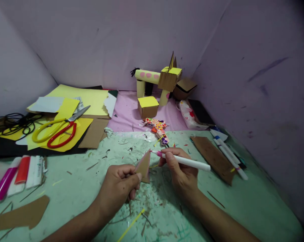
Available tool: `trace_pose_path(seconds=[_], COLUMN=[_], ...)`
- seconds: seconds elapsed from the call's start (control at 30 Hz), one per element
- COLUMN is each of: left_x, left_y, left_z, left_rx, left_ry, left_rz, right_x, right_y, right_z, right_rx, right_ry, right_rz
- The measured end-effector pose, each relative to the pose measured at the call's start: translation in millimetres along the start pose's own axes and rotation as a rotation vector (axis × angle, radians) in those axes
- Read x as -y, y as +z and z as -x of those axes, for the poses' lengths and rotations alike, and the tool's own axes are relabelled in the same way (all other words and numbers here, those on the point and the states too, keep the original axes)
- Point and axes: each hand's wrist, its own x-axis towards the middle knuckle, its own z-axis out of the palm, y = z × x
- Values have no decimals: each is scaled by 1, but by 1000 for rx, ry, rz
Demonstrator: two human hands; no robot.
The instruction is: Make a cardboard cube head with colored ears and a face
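Observation:
My left hand (pixel 121 185) pinches a small triangular piece of cardboard (pixel 143 167) by its lower left side, holding it tilted upright above the table. Pink colour shows along the triangle's edges. In my right hand (pixel 180 169) is a white marker (pixel 189 162) with a pink collar, its tip at the triangle's top point. Just beyond the hands lies a flower-patterned glue gun (pixel 158 129). Behind it sits a small cardboard box with a yellow top (pixel 148 107). Farther back stands a yellow animal figure (pixel 152 77) of paper tubes and cardboard with pink spots.
Scissors (pixel 61 129) with yellow and red handles rest on coloured paper (pixel 83 97) at left, beside black cord (pixel 18 124). Markers and glue (pixel 20 174) lie nearer. At right are a cardboard strip (pixel 212 158), more markers (pixel 229 156) and a phone (pixel 201 111). Walls enclose the table.

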Motion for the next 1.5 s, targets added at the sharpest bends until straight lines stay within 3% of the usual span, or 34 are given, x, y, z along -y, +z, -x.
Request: trace_pose_path(seconds=[0.37, 1.2, 1.33, 1.5], left_x=[2, 1, 2, 4], left_y=[-1, 0, 0, -1], left_z=[2, 1, 1, 0], left_rx=[-11, -29, -17, -10], left_ry=[11, 0, 1, 10], left_rz=[11, 82, 76, 64], right_x=[1, 11, 13, 12], right_y=[-1, -5, -3, -2], right_z=[4, 13, 13, 11], right_rx=[55, 286, 277, 161], right_ry=[21, -136, -116, -90], right_rz=[48, 238, 222, 162])
